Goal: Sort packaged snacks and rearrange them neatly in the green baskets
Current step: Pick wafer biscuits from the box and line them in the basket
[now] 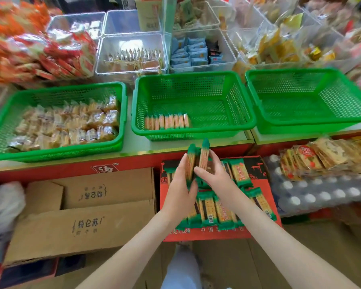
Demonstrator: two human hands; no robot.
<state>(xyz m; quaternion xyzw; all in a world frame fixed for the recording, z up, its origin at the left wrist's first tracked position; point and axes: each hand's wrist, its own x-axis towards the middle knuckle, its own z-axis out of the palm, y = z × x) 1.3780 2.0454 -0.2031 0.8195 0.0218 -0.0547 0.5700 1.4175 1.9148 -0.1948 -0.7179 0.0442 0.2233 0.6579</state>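
Hands: left hand point(180, 190) and right hand point(214, 178) meet side by side over a red box point(217, 236), just below the edge of the counter point(129, 148).
Left grip: fingers and thumb closed round the left pack point(190, 163), which stands upright with a green end on top.
Right grip: thumb and fingers clasp the right pack point(204, 157), also upright and right beside its neighbour; blur hides whether the two touch.
Red box: open-topped, below the counter in front of the person, holding loose packs point(223, 211) of the same green-ended crackers lying flat in rough rows.
Middle basket point(194, 133): green, on the counter straight ahead of the hands; a row point(167, 121) of crackers stands on edge by its near wall, toward the left corner.
Left basket point(56, 156): green, filled with clear-wrapped yellow snacks point(71, 126) in tight layers.
Right basket point(308, 128): green, just beside the middle one.
Bins point(131, 57): clear plastic, behind the baskets, holding small wrapped goods; those at far right are blurred.
Cartons point(81, 226): brown cardboard with flaps open, left of the red box, below the counter.
Bottles point(321, 195): a shrink-wrapped bundle with white caps, right of the red box, with bags point(313, 159) of snacks stacked on it.
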